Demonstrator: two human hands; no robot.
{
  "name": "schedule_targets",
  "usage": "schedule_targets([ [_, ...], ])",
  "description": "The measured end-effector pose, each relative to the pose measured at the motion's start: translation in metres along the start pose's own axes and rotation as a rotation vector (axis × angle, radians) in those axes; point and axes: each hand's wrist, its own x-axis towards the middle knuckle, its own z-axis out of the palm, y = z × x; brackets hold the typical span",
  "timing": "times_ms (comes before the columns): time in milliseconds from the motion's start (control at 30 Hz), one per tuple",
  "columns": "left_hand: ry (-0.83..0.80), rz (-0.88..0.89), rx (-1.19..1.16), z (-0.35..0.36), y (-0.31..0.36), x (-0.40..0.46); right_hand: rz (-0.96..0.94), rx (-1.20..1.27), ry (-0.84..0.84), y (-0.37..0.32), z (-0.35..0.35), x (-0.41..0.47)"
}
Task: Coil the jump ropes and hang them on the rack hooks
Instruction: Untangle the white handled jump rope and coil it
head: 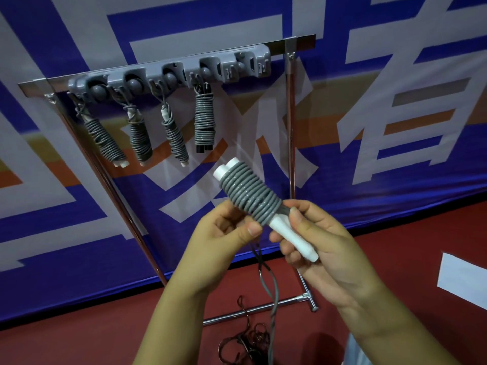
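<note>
The grey cord jump rope wound around its 2 white plastic handles (250, 192) sits between both hands, in front of the rack and lower in the view. Its long axis runs diagonally: the handle tops point up and left toward the rack, and the bare handle ends point down and right.

The right hand (313, 241) curls its fingers round the bare lower handles and carries the bundle. The left hand (224, 230) pinches the cord at the lowest turns of the coil, thumb on top; a loose grey tail (272, 288) hangs from there toward the red floor (395, 259), so the winding looks not quite done.

The grey plastic hook rack on a chrome rail (168, 75) lies up and left of the hands. 4 wound ropes (204, 119) hang from its left hooks. The open hooks at the right end (253, 64) sit almost straight above the bundle's top, so the right hand appears better placed to lift it there.
</note>
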Motion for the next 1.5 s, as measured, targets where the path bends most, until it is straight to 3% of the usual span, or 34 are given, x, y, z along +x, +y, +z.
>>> schedule_targets([
  [167,0.016,0.001,-0.079,0.003,-0.003,0.001,0.064,-0.107,-0.028,0.002,0.001,0.0],
  [333,0.132,0.002,0.035,0.008,-0.002,-0.004,-0.274,-0.535,0.183,0.017,-0.013,0.007],
  [433,0.204,0.006,0.07,0.014,0.0,-0.004,-0.453,-0.675,0.185,0.023,-0.015,0.002],
  [533,0.268,0.006,0.018,0.019,0.003,-0.003,-0.478,-0.746,0.145,0.027,-0.014,0.001],
  [800,0.245,-0.041,-0.102,0.035,0.006,-0.007,-0.564,-0.816,0.175,0.035,-0.017,0.003],
  [1067,0.042,-0.223,-0.066,0.02,0.011,-0.008,-0.61,-0.912,0.198,0.03,-0.023,0.0],
  [1167,-0.031,-0.319,0.056,0.009,0.012,-0.01,-0.623,-0.913,0.207,0.024,-0.026,0.0],
  [1500,-0.222,-0.249,0.244,0.002,0.015,-0.011,-0.417,-0.809,0.17,0.011,-0.022,0.003],
])
